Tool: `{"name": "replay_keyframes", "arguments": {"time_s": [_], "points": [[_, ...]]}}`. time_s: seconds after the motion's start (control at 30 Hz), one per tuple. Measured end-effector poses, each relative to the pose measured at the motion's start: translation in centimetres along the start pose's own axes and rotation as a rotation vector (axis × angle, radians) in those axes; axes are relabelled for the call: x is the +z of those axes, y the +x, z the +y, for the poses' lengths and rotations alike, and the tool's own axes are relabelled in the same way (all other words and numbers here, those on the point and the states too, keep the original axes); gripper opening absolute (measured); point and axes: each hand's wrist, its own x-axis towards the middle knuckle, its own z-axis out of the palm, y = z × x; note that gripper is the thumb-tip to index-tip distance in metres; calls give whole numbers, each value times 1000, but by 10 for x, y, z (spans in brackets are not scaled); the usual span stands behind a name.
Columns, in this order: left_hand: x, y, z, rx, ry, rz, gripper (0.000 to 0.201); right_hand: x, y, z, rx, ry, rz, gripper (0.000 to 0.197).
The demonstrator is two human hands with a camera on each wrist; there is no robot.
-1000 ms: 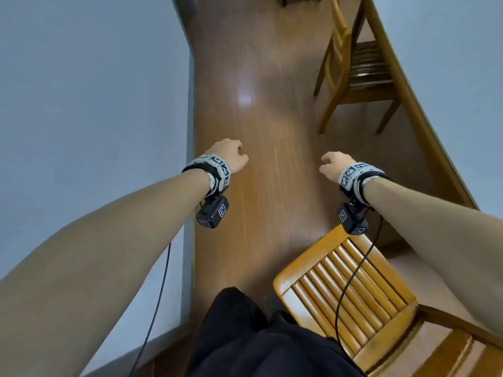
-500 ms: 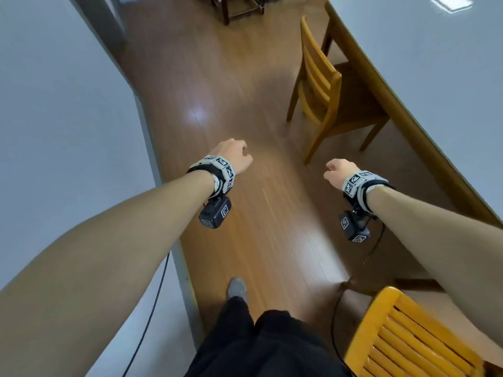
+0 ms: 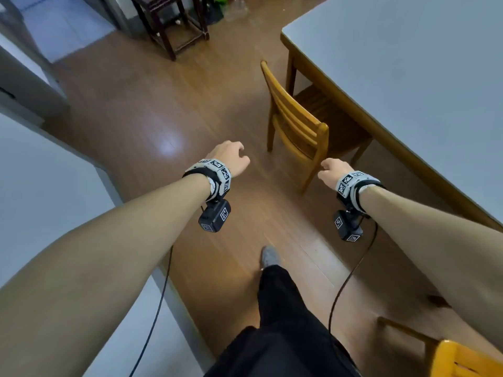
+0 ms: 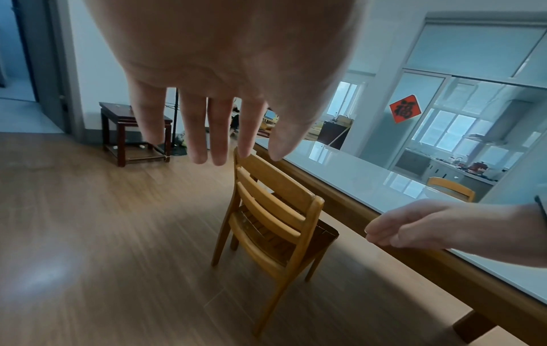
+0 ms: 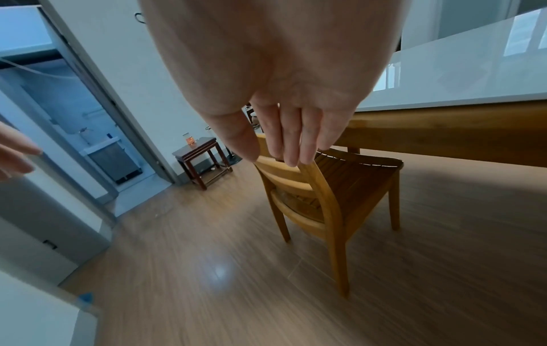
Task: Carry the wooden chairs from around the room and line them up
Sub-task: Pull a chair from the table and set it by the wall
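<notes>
A yellow wooden chair (image 3: 296, 123) stands on the floor just ahead, its seat tucked under the grey-topped table (image 3: 408, 77) and its slatted back toward me. My left hand (image 3: 231, 157) hovers left of the chair back, empty, and in the left wrist view its fingers (image 4: 219, 140) hang straight above the chair (image 4: 275, 210). My right hand (image 3: 330, 170) floats close to the chair's near back post, holding nothing, with relaxed fingers (image 5: 296, 145) over the chair (image 5: 325, 187). A second wooden chair (image 3: 462, 360) shows at the bottom right corner.
The table's wooden edge (image 3: 381, 131) runs along the right. A dark wooden stool (image 3: 174, 25) stands by the far wall near a doorway. A white wall (image 3: 40, 200) closes the left side. A third chair (image 4: 451, 188) shows beyond the table. Cables hang from both wrists.
I have stepped forward. The chair at the table is nearer and the chair beside me has slid to the bottom right corner. Both hands stay empty.
</notes>
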Motion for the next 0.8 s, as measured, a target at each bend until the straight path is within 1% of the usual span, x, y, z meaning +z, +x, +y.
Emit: {"name": "replay_keyframes", "arguments": {"time_s": [0.13,0.27,0.33,0.43,0.53,0.6,0.7,0.8], "points": [[-30,87,14,60,2,-13,47,-28,61,-29,42,84,51,53],[-51,156,37,163,32,-40,48,-58,97,-46,76,104,109,50],[-55,188,49,219,52,-58,48,-65,113,-49,116,120,118,50],[-52,234,64,314,80,-107,49,-63,137,-52,194,142,128,56],[-47,282,77,453,117,-167,51,-56,154,-56,289,197,126,62],[-45,317,84,535,135,-187,51,-50,165,-59,360,226,120,62],[-49,365,89,608,185,-224,54,-42,180,-64,468,258,172,63],[-49,402,83,687,295,-252,62,-40,198,-74,516,283,192,68]]}}
